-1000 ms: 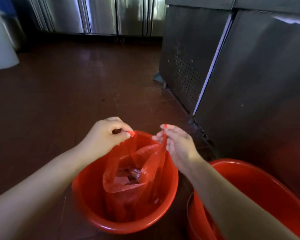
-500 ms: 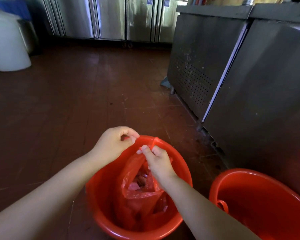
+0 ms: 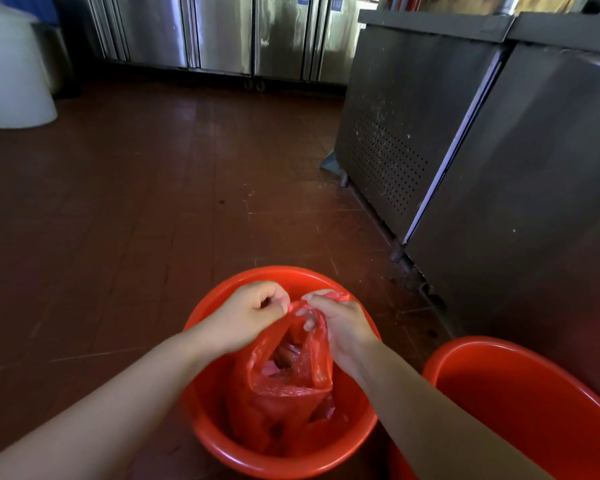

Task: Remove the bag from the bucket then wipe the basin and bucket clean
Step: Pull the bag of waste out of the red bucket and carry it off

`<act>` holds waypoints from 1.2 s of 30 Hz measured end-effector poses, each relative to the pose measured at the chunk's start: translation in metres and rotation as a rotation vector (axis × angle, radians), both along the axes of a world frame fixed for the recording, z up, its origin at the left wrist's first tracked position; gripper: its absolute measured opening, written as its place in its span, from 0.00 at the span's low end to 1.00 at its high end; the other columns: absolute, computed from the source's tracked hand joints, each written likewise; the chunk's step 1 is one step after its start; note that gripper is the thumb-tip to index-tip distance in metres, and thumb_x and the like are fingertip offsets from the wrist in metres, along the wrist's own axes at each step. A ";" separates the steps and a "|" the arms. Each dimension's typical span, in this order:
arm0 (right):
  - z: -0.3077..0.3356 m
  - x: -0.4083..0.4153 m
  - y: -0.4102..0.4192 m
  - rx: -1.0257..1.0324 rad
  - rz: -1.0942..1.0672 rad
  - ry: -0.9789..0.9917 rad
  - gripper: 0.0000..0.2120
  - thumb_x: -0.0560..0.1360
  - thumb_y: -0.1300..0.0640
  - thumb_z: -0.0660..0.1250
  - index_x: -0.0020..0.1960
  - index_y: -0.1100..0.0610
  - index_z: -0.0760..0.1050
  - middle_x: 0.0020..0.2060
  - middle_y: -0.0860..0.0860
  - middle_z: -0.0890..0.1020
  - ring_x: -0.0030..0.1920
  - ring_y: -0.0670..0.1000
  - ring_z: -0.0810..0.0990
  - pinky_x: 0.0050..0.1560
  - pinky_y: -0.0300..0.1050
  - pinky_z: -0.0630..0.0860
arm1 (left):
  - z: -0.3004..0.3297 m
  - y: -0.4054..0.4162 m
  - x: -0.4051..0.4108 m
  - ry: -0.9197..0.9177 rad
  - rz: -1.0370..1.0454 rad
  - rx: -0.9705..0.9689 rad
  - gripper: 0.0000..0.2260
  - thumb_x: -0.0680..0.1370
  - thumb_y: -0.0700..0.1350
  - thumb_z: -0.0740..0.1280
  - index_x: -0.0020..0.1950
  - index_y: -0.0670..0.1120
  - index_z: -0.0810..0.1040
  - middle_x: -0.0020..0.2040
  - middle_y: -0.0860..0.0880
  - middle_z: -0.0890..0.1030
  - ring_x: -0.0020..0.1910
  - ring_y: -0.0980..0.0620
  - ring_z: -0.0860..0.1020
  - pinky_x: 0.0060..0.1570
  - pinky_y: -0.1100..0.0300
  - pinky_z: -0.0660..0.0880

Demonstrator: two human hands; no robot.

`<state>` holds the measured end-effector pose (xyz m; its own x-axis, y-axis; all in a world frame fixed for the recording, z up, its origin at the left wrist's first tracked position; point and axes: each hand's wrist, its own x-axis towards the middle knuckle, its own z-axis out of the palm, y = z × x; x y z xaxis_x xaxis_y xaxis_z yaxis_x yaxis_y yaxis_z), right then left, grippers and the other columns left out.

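Both hands have drawn together since half a second back, and the view has tipped up so more floor shows ahead of them. Beyond my knuckles, small blue labels (image 3: pixel 321 0) sit on the steel cabinet doors (image 3: pixel 222 32), but I cannot read the writing on them.

My left hand (image 3: pixel 248 315) is curled nearly into a fist, thumb and forefinger pinched on the top edge of the thin red translucent plastic bag (image 3: pixel 284 386). My right hand (image 3: pixel 340 323) touches the same gathered edge just beside it, fingers bent and closed on the film. The bag hangs beneath both hands inside the round red plastic bucket (image 3: pixel 219 441), still seated in it; what it holds is a pinkish blur I cannot make out.

Right of my right forearm stands a second red plastic basin (image 3: pixel 520 393), cut off by the frame's edge. Past it rises a grey perforated metal unit (image 3: pixel 392 140). Far left of my left hand, a white plastic drum (image 3: pixel 13 77) is partly cropped on the brown tiled floor (image 3: pixel 136 202).
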<state>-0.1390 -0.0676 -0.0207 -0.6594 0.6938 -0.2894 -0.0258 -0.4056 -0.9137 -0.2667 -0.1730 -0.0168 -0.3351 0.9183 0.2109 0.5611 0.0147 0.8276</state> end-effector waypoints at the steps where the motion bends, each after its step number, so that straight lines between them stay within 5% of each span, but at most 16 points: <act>1: -0.001 0.002 0.001 -0.020 0.008 0.000 0.05 0.73 0.69 0.66 0.40 0.63 0.78 0.29 0.57 0.79 0.25 0.48 0.75 0.29 0.39 0.74 | -0.003 -0.004 0.001 0.030 -0.039 -0.029 0.12 0.75 0.34 0.66 0.38 0.50 0.75 0.37 0.56 0.76 0.38 0.63 0.73 0.43 0.71 0.68; 6: -0.005 0.010 -0.002 0.140 0.144 -0.073 0.12 0.66 0.73 0.69 0.33 0.57 0.79 0.28 0.54 0.80 0.29 0.48 0.78 0.33 0.39 0.76 | -0.022 -0.012 0.008 0.117 -0.094 -0.036 0.06 0.71 0.33 0.71 0.38 0.43 0.79 0.35 0.54 0.76 0.38 0.56 0.74 0.47 0.62 0.68; 10: -0.005 0.016 0.001 0.365 0.201 -0.111 0.13 0.63 0.71 0.71 0.32 0.53 0.78 0.30 0.54 0.81 0.33 0.49 0.80 0.36 0.39 0.76 | -0.025 0.000 0.005 0.042 0.093 0.058 0.08 0.74 0.33 0.66 0.44 0.46 0.78 0.42 0.53 0.78 0.45 0.54 0.76 0.51 0.59 0.70; 14: -0.010 0.017 0.003 0.913 0.200 -0.252 0.12 0.65 0.66 0.71 0.32 0.49 0.75 0.31 0.43 0.79 0.32 0.41 0.76 0.37 0.37 0.73 | -0.026 0.014 0.010 -0.233 -0.041 -0.108 0.11 0.80 0.33 0.58 0.54 0.45 0.77 0.48 0.51 0.80 0.46 0.64 0.76 0.50 0.72 0.69; 16: -0.012 0.018 0.005 1.302 0.157 -0.279 0.02 0.64 0.57 0.66 0.34 0.51 0.75 0.32 0.43 0.78 0.35 0.44 0.75 0.39 0.39 0.71 | -0.030 0.017 0.012 -0.372 -0.028 -0.149 0.13 0.80 0.33 0.58 0.56 0.46 0.78 0.44 0.49 0.81 0.41 0.60 0.78 0.48 0.69 0.72; 18: -0.016 0.022 0.008 1.513 0.116 -0.266 0.07 0.65 0.52 0.64 0.35 0.55 0.75 0.33 0.46 0.79 0.36 0.49 0.77 0.41 0.40 0.69 | -0.033 0.018 0.012 -0.550 -0.063 -0.197 0.13 0.80 0.33 0.59 0.57 0.46 0.78 0.37 0.45 0.82 0.37 0.54 0.80 0.46 0.64 0.75; 24: -0.035 0.029 0.018 1.595 -0.042 -0.316 0.10 0.66 0.60 0.76 0.38 0.57 0.74 0.37 0.49 0.79 0.38 0.52 0.78 0.43 0.46 0.73 | -0.040 0.020 0.012 -0.607 -0.080 -0.224 0.08 0.77 0.35 0.65 0.43 0.46 0.80 0.35 0.49 0.83 0.35 0.58 0.79 0.39 0.67 0.74; 27: -0.030 0.031 0.022 1.771 -0.077 -0.422 0.14 0.72 0.47 0.67 0.35 0.56 0.74 0.32 0.49 0.77 0.35 0.52 0.76 0.39 0.47 0.72 | -0.040 0.022 0.012 -0.389 0.034 -0.146 0.08 0.76 0.37 0.67 0.39 0.48 0.80 0.34 0.53 0.79 0.34 0.62 0.75 0.39 0.68 0.71; 29: -0.028 0.030 0.024 1.793 -0.022 -0.574 0.15 0.75 0.47 0.63 0.35 0.55 0.73 0.30 0.50 0.77 0.35 0.54 0.77 0.39 0.49 0.73 | -0.039 0.024 0.003 0.045 0.083 -0.114 0.06 0.75 0.40 0.69 0.39 0.48 0.81 0.39 0.53 0.79 0.40 0.59 0.74 0.45 0.61 0.70; 32: -0.031 0.035 0.034 1.555 0.140 -0.829 0.13 0.79 0.48 0.59 0.42 0.53 0.75 0.37 0.51 0.81 0.46 0.55 0.77 0.52 0.50 0.67 | -0.032 0.011 -0.023 0.658 0.249 -0.171 0.03 0.73 0.49 0.71 0.41 0.51 0.82 0.43 0.52 0.80 0.49 0.48 0.74 0.47 0.54 0.68; 36: -0.037 0.056 0.048 1.564 0.258 -1.027 0.15 0.79 0.43 0.54 0.45 0.50 0.75 0.39 0.48 0.81 0.50 0.51 0.74 0.54 0.47 0.64 | -0.031 -0.021 -0.060 0.912 0.412 -0.285 0.06 0.67 0.49 0.75 0.34 0.49 0.81 0.35 0.50 0.76 0.45 0.43 0.74 0.41 0.52 0.66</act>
<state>-0.0826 -0.0193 -0.0576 -0.7811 0.6123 0.1227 0.6134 0.7891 -0.0330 -0.3268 -0.1937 -0.0478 -0.4567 0.8243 0.3345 0.8791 0.4759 0.0275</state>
